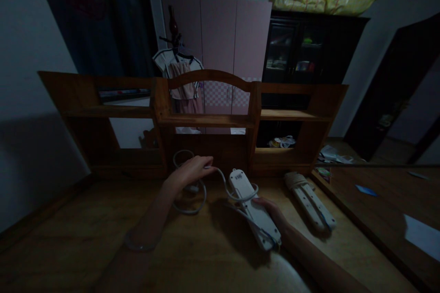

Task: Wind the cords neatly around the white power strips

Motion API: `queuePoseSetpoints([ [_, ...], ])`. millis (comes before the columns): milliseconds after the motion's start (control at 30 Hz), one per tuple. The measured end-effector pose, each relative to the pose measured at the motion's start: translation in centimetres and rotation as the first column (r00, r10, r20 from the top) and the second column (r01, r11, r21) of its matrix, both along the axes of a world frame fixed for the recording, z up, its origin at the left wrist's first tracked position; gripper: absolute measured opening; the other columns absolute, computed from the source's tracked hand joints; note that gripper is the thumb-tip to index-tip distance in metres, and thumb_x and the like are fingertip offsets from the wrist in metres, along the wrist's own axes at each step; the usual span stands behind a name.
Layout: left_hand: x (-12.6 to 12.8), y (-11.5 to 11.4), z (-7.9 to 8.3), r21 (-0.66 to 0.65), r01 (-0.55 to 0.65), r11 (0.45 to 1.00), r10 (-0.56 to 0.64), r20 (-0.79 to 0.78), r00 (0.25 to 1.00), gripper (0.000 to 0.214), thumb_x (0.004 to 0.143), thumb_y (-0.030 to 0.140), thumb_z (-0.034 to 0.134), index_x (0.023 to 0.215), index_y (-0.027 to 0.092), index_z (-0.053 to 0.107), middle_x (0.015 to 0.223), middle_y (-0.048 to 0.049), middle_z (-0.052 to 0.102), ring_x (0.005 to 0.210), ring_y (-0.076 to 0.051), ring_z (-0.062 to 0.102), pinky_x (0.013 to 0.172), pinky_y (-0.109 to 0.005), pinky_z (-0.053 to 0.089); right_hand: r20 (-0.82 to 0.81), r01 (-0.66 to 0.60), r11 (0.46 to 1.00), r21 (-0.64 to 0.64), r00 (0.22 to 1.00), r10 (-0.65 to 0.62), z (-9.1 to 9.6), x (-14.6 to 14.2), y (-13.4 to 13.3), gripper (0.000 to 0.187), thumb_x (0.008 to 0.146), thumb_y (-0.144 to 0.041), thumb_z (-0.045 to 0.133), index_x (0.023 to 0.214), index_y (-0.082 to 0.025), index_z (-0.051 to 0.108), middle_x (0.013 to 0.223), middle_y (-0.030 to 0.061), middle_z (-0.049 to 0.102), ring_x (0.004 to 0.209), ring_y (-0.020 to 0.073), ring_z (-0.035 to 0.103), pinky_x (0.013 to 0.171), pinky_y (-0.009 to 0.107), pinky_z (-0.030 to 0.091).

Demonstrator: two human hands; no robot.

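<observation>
My right hand (pixel 273 215) grips a white power strip (pixel 256 210) by its right side, tilted above the wooden desk (pixel 192 256) with its underside facing me. A white cord (pixel 225 185) passes across the strip and runs left to my left hand (pixel 192 170), whose fingers are closed on it. Loose loops of the cord (pixel 190 212) hang and lie below and behind my left hand, with what looks like a plug near them. To the right rests a second power strip (pixel 311 203), its cord (pixel 295 181) wound around its far end.
A wooden shelf unit (pixel 206 120) stands along the desk's back edge. On a brown surface (pixel 364 210) to the right lie a blue card (pixel 366 190) and a white sheet (pixel 422 236). Beyond are a pink wardrobe (pixel 218 36) and a dark cabinet (pixel 312 50).
</observation>
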State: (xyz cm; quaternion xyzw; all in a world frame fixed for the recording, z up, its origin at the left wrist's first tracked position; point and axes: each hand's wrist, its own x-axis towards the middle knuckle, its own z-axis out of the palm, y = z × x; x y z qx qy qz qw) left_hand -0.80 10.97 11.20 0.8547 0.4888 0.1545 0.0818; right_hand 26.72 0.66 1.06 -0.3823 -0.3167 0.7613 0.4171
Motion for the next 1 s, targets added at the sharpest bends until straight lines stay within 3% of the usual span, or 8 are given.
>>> queuePoseSetpoints([
  [200,0.9,-0.8,1.8,0.226,-0.123,0.966,0.102,0.102,0.99,0.032,0.089,0.049,0.042,0.079,0.022,0.054,0.065,0.0012,0.058,0.058,-0.014,0.053,0.057,-0.023,0.03,-0.002,0.047,0.998,-0.034,0.999,-0.047,-0.2,0.1,0.0,0.023,0.079,-0.031,0.06,0.087,-0.01,0.065,0.063,0.0053,0.069,0.051,0.0152,0.061,0.049,0.023,0.045],
  [433,1.0,-1.6,2.7,0.309,-0.265,0.913,0.237,0.127,0.963,0.031,0.086,0.048,0.045,0.076,0.022,0.058,0.07,-0.0019,0.064,0.063,-0.017,0.057,0.057,-0.025,0.028,0.023,0.056,0.998,0.033,0.998,-0.057,0.1,0.0,-0.2,0.023,0.077,-0.03,0.062,0.09,-0.012,0.065,0.061,0.003,0.067,0.048,0.0141,0.058,0.048,0.022,0.043],
  [633,0.7,-1.4,3.0,0.386,-0.43,0.817,0.352,0.257,0.9,0.032,0.084,0.051,0.047,0.071,0.022,0.056,0.065,-0.0012,0.062,0.06,-0.016,0.056,0.058,-0.025,0.028,0.042,0.036,0.999,0.027,0.998,-0.037,0.4,-0.2,-0.4,0.031,0.075,-0.034,0.064,0.095,-0.01,0.064,0.06,0.0035,0.066,0.048,0.0144,0.057,0.047,0.023,0.042],
  [767,0.6,-1.5,3.1,0.421,-0.482,0.768,0.348,0.357,0.867,0.029,0.085,0.045,0.047,0.068,0.022,0.053,0.063,-0.0001,0.059,0.058,-0.014,0.053,0.058,-0.024,0.029,0.068,0.045,0.998,0.041,0.997,-0.048,0.4,-0.2,-0.4,0.032,0.075,-0.035,0.063,0.095,-0.011,0.064,0.06,0.003,0.066,0.047,0.0142,0.057,0.045,0.022,0.041],
  [1000,0.7,-1.8,3.3,0.457,-0.496,0.738,0.291,0.448,0.845,0.028,0.084,0.041,0.049,0.065,0.021,0.049,0.058,0.0021,0.05,0.057,-0.012,0.048,0.057,-0.023,0.026,0.082,0.033,0.998,0.052,0.996,-0.038,0.4,-0.2,-0.4,0.034,0.075,-0.037,0.064,0.097,-0.011,0.063,0.064,0.0044,0.067,0.051,0.0158,0.06,0.047,0.023,0.042],
])
